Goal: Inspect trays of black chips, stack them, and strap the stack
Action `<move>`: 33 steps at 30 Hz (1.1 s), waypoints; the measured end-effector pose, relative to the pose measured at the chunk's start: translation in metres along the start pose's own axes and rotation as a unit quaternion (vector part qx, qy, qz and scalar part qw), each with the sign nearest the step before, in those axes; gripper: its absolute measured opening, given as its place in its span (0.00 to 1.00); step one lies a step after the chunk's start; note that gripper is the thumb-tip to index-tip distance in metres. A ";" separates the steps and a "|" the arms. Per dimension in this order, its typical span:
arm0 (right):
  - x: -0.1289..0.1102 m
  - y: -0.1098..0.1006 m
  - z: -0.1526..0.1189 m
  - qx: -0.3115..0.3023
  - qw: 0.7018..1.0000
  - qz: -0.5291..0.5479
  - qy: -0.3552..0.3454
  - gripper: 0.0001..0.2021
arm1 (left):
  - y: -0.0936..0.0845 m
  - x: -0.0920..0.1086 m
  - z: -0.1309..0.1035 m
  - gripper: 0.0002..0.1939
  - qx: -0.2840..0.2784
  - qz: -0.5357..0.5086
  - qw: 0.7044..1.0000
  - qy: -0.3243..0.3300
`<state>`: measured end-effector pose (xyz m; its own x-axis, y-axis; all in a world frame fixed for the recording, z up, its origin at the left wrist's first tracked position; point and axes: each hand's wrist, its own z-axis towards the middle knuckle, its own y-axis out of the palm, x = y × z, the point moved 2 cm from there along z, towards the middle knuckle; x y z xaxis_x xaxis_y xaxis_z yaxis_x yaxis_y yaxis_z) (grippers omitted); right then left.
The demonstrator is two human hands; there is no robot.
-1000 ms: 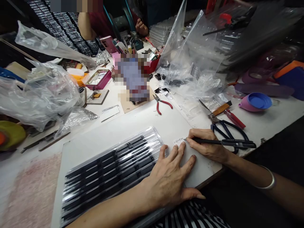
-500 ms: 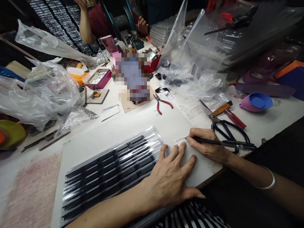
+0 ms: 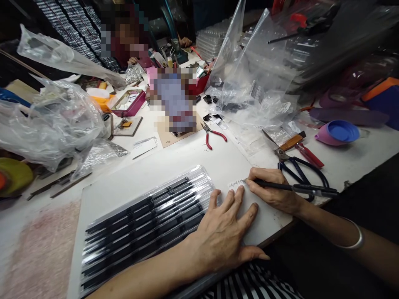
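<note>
Between the fingers of my right hand (image 3: 269,191) is a dark pen (image 3: 280,185), its tip touching a small white paper label (image 3: 235,183) that bears a line of handwriting. My left hand (image 3: 222,226) lies spread with the palm down, its fingertips at the lower edge of the label and the wrist over the clear plastic tray (image 3: 204,174). Rows of long black strips (image 3: 170,195) with fine teeth or pins fill that tray. My left forearm hides its lower right part.
Scissors (image 3: 296,170) with dark handles lie just beyond my right hand, near a purple and blue cup (image 3: 338,132). Red-handled pliers (image 3: 213,136) sit farther back. Crumpled plastic bags (image 3: 52,112) pile up at left. Across the table is another person (image 3: 124,41).
The handwriting has grown slightly at the pen tip, while my left hand stays put. Across the table, the other person's raised arm has come down and the body leans forward.
</note>
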<state>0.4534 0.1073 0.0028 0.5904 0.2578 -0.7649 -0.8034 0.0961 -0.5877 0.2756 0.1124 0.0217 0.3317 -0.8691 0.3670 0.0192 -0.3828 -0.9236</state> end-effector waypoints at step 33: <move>-0.003 -0.005 0.003 0.085 0.988 0.119 0.053 0.06 | 0.000 0.002 -0.001 0.42 0.005 -0.013 1.000 -0.005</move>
<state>0.4556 0.1088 0.0093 0.3807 0.1922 -0.9045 -0.9167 0.2067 -0.3419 0.2750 0.1107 0.0227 0.3403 -0.8557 0.3897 0.0375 -0.4018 -0.9150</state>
